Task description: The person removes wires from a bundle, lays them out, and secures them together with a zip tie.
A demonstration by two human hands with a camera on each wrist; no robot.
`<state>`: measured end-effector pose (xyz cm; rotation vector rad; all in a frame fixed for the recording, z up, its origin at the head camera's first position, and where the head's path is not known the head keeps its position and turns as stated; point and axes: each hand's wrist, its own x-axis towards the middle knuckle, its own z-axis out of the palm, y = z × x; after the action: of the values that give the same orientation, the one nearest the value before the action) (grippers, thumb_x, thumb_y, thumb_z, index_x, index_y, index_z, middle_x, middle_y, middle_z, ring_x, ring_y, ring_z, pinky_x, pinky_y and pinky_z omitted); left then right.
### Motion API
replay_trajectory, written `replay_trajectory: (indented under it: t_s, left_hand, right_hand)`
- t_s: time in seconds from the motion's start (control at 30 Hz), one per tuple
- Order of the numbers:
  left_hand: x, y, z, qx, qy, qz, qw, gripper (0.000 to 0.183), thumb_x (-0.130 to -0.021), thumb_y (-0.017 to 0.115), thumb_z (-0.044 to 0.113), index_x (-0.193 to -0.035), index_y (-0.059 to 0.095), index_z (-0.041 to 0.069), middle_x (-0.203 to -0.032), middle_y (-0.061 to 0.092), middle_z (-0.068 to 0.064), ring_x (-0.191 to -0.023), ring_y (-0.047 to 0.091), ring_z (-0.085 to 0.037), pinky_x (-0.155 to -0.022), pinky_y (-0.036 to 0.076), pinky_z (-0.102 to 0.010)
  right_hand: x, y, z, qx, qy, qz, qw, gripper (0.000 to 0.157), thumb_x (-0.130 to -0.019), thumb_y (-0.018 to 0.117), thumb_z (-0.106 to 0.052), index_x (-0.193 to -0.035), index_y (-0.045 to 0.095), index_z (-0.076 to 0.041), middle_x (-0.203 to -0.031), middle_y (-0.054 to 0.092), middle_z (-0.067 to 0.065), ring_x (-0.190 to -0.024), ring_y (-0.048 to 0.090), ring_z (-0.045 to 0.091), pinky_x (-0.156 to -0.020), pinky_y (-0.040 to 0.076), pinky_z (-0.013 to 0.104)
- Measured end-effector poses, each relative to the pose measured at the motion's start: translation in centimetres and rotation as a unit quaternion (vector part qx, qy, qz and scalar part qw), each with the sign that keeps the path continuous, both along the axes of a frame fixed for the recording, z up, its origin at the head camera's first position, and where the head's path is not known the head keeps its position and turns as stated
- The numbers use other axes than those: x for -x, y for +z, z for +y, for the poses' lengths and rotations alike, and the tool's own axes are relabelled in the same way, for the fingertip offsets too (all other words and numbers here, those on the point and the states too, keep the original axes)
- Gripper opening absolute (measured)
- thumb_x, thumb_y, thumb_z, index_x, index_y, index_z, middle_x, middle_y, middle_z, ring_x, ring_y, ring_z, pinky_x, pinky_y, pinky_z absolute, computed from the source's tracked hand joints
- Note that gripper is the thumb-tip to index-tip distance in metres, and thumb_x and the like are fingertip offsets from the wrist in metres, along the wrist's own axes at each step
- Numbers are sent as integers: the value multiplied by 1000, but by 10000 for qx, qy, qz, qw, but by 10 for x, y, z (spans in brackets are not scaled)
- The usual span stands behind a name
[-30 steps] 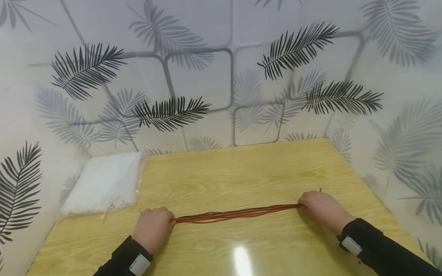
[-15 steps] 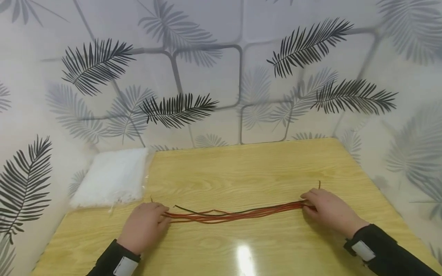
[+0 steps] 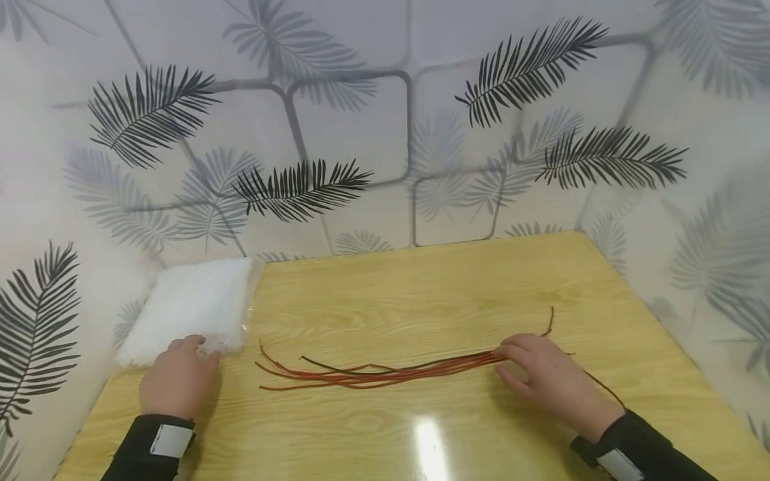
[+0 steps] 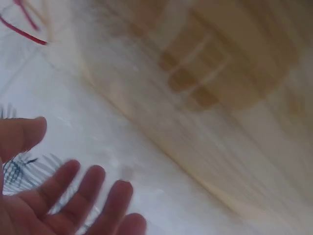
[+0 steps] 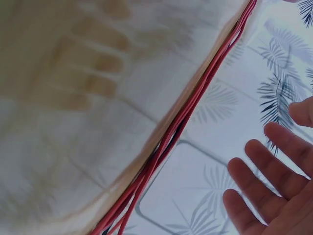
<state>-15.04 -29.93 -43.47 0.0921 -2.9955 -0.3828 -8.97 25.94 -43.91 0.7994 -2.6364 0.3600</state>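
A loose bundle of thin red wires, with a black one among them, lies across the middle of the table. Over its right end is my right hand, thumb apart from the fingers. From the right wrist view, that hand's fingers are spread and relaxed beside the wires, gripping nothing. My left hand is away from the bundle, at the front edge of a clear plastic bag with white contents. In the left wrist view its fingers are loosely extended and hold nothing.
The wooden table reaches back to a wall printed with leaves. The bag sits at the table's left rear. Beside the right hand, a few wire ends stick out, one bent upward.
My left hand has let go of the wires' left end and moved left to the bag. The wire ends there have fanned out. My right hand has loosened and shifted slightly left.
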Motion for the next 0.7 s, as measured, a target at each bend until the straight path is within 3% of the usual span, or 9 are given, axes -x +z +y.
replay_trajectory:
  t_s: [0.1,0.23,0.43,0.6,0.7]
  left_hand:
    - [2,-1,-8,110,438,-203,9988,43,-95,59,31,-114,60,-8,-98,60,-29,-78,62,-48,-51,47,-52]
    - [3,-2,-13,210,623,-451,9968,38,-96,56,31,-98,57,-7,-83,58,-24,-61,58,-39,-44,41,-47]
    - [2,-1,-19,204,519,-727,9958,19,-99,45,13,-96,56,-3,-64,60,-13,-49,54,-26,-41,41,-43]
    - [-3,5,-19,186,421,-628,9970,24,-98,42,4,-112,60,-4,-77,68,-19,-50,55,-24,-41,42,-42]
    - [-10,10,-12,105,62,-325,9994,27,-98,48,8,-119,60,-4,-83,70,-19,-47,52,-20,-38,39,-38]
  right_hand:
    - [-3,-3,-2,86,218,222,9995,23,-80,81,-17,-101,71,-12,-101,67,0,-95,64,19,-81,54,42]
    - [-6,-7,-1,210,358,365,9985,18,-84,78,-21,-100,71,-13,-100,67,-3,-95,64,16,-80,55,39]
    - [-7,-7,0,237,413,391,9981,18,-83,79,-20,-98,72,-14,-101,66,-4,-96,63,16,-81,54,39]
    - [-6,-6,1,161,378,277,9988,21,-78,82,-17,-97,73,-14,-99,66,-5,-96,64,16,-82,54,39]
    - [-7,-5,1,139,323,198,9992,19,-79,82,-17,-96,73,-14,-98,67,-5,-95,64,15,-82,55,39]
